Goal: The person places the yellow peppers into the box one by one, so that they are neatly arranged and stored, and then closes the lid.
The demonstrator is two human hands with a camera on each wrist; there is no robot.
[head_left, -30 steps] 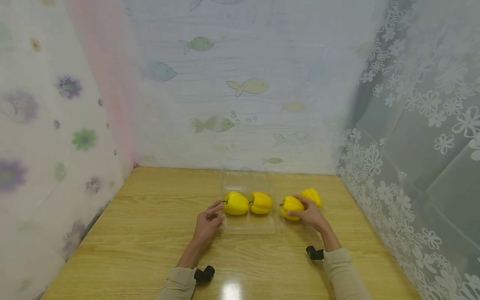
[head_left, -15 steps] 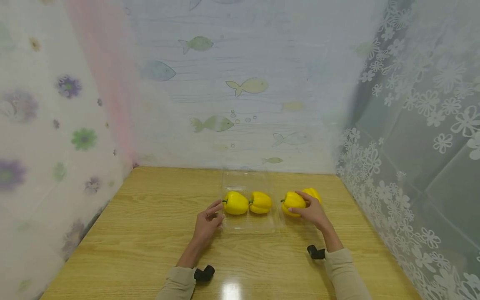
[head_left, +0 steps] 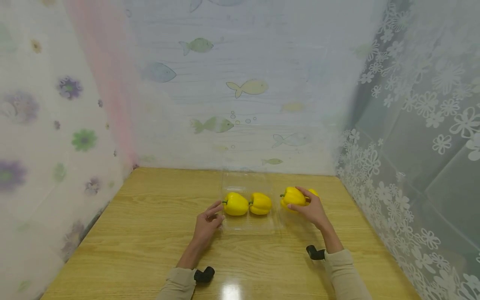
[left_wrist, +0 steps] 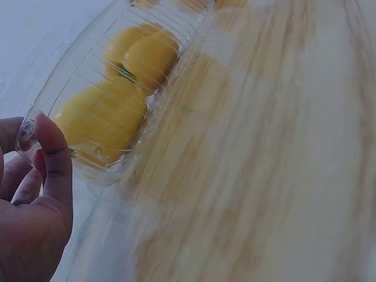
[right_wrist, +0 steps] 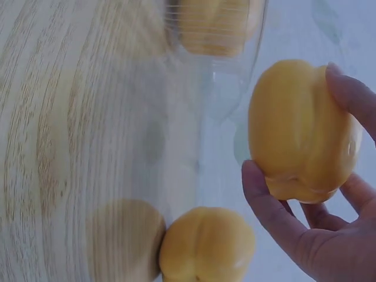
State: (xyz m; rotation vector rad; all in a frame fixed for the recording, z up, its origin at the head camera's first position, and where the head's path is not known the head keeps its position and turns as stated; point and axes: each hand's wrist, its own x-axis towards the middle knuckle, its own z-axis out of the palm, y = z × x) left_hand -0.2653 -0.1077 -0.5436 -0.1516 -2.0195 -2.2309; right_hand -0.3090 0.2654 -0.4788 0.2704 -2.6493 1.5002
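At the far left hangs a pale curtain (head_left: pixel 37 137) printed with purple and green flowers, beside the wooden table (head_left: pixel 150 233). The left hand (head_left: pixel 207 225) comes up from a beige sleeve (head_left: pixel 178 283), with a black wrist piece (head_left: pixel 204 274) next to it. Its thumb and finger pinch the left edge of a clear plastic box (head_left: pixel 247 225) (the left wrist view shows this grip up close).

Inside the box lie two yellow peppers on their sides. The first pepper (head_left: pixel 237 204) is nearest the left hand, its green stem pointing left; the second pepper (head_left: pixel 260 203) sits just to its right, its stem reaching toward the first. Behind the box is a wall sheet (head_left: pixel 240 104) with faint fish drawings.

Just right of the box, the right hand (head_left: pixel 311 210) grips a third pepper (head_left: pixel 293 196), thumb on one side and fingers curled round the other, holding it above the table with its stem to the left. Beyond that hand a fourth pepper (right_wrist: pixel 205 244) rests on the table, partly hidden in the head view. A grey curtain (head_left: pixel 423 137) with white flowers closes the right side.
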